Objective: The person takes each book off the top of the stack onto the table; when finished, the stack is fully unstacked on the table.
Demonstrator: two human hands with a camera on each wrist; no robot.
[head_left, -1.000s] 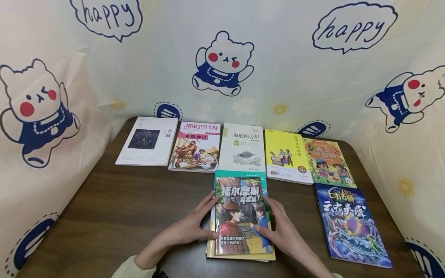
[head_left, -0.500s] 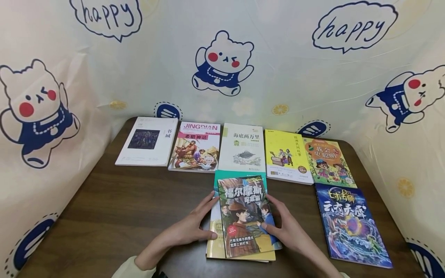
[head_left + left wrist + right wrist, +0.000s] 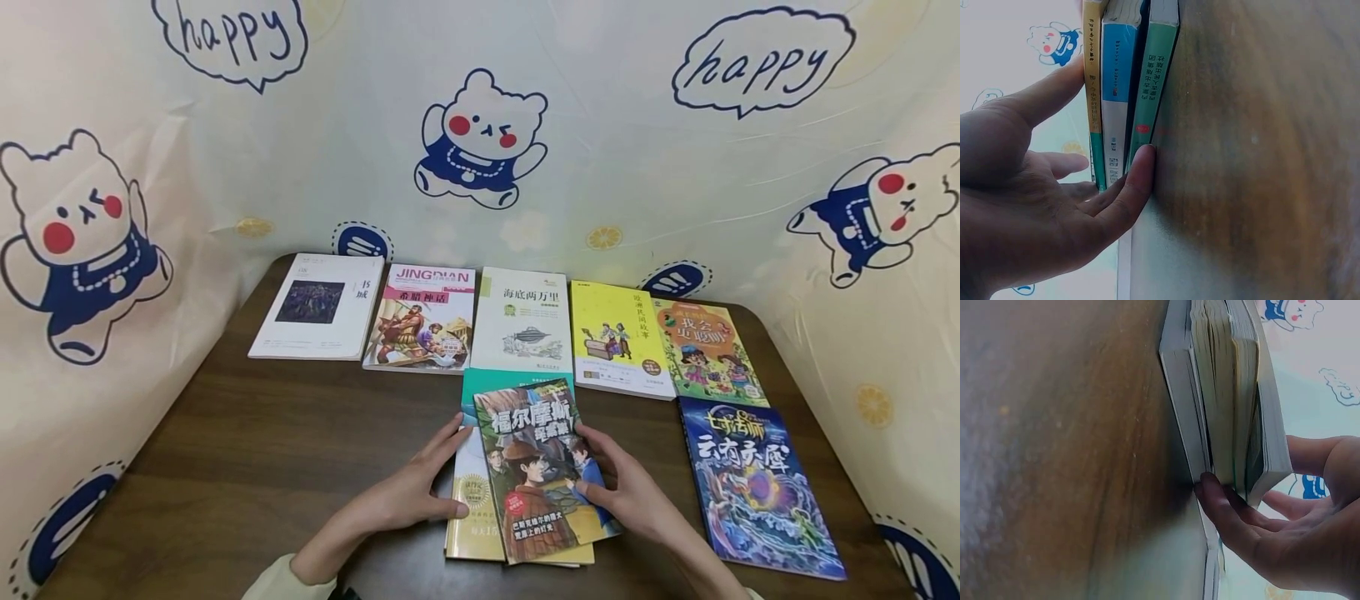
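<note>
A stack of books lies near the table's front edge. Its top book, a detective book with a cartoon cover, sits slanted, jutting right over a yellow and green book. My right hand pinches the detective book, thumb on its cover and fingers at its right edge; the right wrist view shows the fingertips also against the page edges below. Along the stack's left side rests my left hand, fingers fairly straight and thumb at the yellow edge. The left wrist view shows a blue and white spine and a green spine beneath.
A row of books runs along the back: a white book, a pink-titled book, a pale book, a yellow book and an orange and green book. A purple-blue book lies at the right. A printed curtain surrounds the table.
The detective book has slid right and turned askew with my right hand, baring more of the yellow book's left side. My left hand has stayed nearly in place.
</note>
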